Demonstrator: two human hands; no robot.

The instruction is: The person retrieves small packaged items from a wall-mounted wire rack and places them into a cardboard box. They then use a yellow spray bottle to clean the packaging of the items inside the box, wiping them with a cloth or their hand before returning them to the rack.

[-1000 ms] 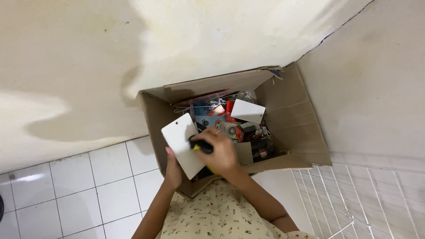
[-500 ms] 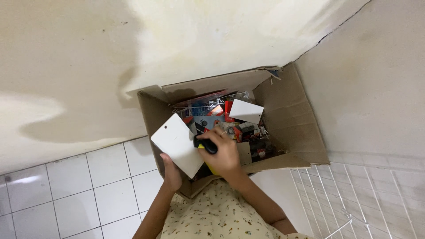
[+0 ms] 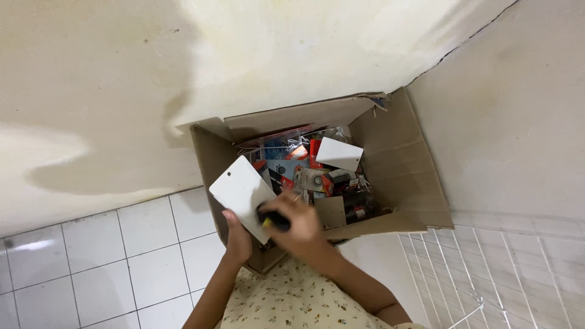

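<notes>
An open cardboard box [image 3: 402, 164] stands in the corner of two walls, full of packaged small items [image 3: 317, 173]. My left hand [image 3: 236, 234] holds a flat white card with a hole near its top [image 3: 239, 190] over the box's near left edge. My right hand [image 3: 295, 225] grips a black and yellow tool handle [image 3: 272, 219] right against the lower part of that card. A second white card [image 3: 339, 153] lies tilted on top of the items inside the box.
White floor tiles [image 3: 109, 262] lie to the left. A white wire grid [image 3: 487, 274] rests at the lower right. Stained cream walls [image 3: 274, 55] rise behind the box. My floral sleeve [image 3: 292, 298] fills the bottom centre.
My right hand with the black and yellow tool has drawn back toward me, from over the box contents to the near edge. The white card stays in my left hand, shifted slightly.
</notes>
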